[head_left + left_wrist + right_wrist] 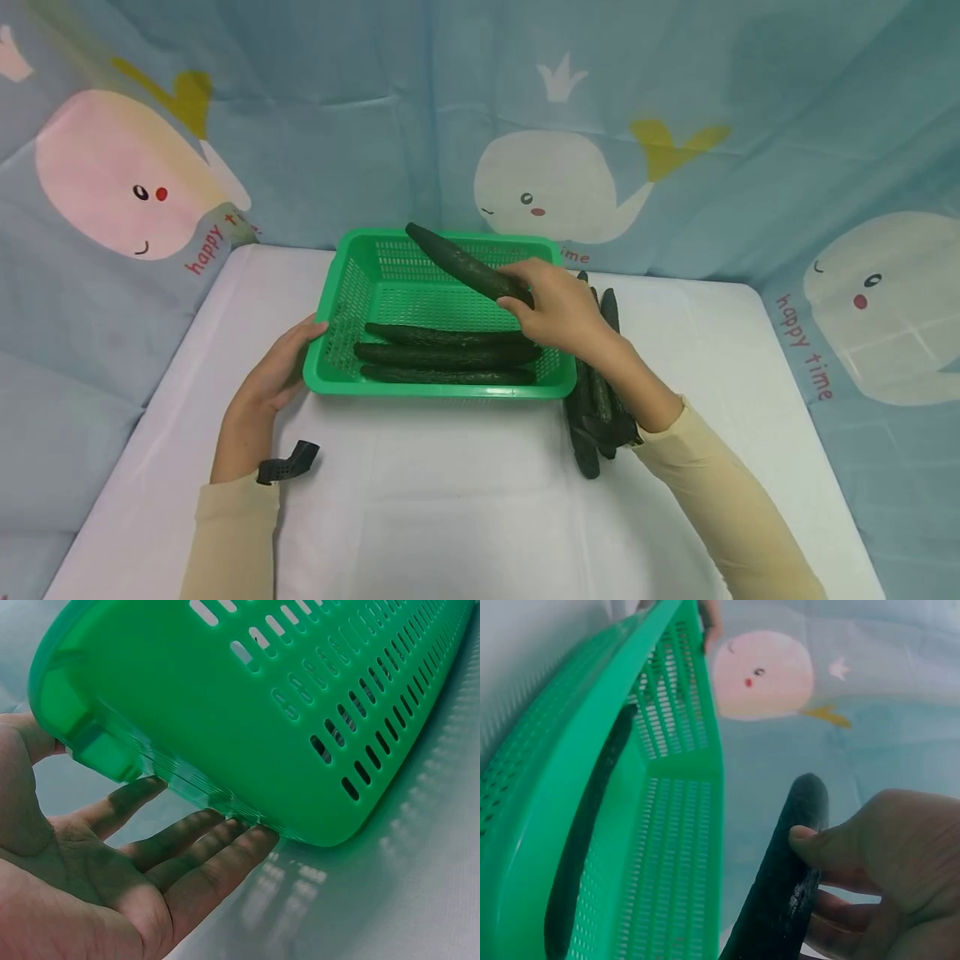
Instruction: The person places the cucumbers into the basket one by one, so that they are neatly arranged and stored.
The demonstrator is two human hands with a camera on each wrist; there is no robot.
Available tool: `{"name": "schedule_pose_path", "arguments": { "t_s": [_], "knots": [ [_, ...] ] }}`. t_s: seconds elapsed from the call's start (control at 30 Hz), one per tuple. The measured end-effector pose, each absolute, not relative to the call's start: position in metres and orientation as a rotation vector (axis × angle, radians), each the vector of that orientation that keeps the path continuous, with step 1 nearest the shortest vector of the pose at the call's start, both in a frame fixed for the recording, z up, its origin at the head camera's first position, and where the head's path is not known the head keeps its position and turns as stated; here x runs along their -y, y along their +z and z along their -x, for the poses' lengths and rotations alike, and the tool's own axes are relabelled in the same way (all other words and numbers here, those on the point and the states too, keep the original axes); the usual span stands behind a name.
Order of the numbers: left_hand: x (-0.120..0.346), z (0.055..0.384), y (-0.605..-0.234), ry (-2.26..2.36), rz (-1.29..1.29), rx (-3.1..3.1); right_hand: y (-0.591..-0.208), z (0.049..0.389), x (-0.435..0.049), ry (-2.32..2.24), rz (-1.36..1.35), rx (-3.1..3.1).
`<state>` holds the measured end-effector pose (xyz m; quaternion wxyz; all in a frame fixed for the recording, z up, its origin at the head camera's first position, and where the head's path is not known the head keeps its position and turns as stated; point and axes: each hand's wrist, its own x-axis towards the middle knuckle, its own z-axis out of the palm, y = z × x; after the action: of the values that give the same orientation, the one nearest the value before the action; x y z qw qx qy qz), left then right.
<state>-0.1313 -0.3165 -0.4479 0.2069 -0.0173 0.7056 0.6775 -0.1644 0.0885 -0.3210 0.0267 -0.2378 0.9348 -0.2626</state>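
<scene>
A green plastic basket [442, 389] with slotted walls stands on the table, with three dark green cucumbers [448, 357] lying side by side along its near wall. My left hand [279, 364] holds the basket's left end, thumb over the rim and fingertips [255, 838] against the outer wall. Above the right part of the basket, my right hand [558, 308] grips another cucumber [461, 265] near one end. That cucumber slants up and to the left, its free end overlapping the far rim in the head view. Thumb and fingers wrap its end in the right wrist view [784, 892].
Several more cucumbers [582, 450] lie in a bunch to the right of the basket, partly hidden under my right forearm. A white cloth [450, 517] covers the table. Behind and at the sides hangs a blue curtain [337, 142] with whale prints.
</scene>
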Motion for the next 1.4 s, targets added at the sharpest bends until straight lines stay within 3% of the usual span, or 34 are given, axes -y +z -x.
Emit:
{"name": "schedule_pose_path", "arguments": {
  "t_s": [0.83,1.4],
  "knots": [
    [0.318,0.130,-0.449,1.930,0.049,-1.939,-0.334,0.194,-0.041,-0.606,0.835,-2.756],
    [0.316,0.131,-0.450,1.937,0.054,-1.941,-0.343,0.188,-0.043,-0.682,0.794,-2.861]
  ]
}}
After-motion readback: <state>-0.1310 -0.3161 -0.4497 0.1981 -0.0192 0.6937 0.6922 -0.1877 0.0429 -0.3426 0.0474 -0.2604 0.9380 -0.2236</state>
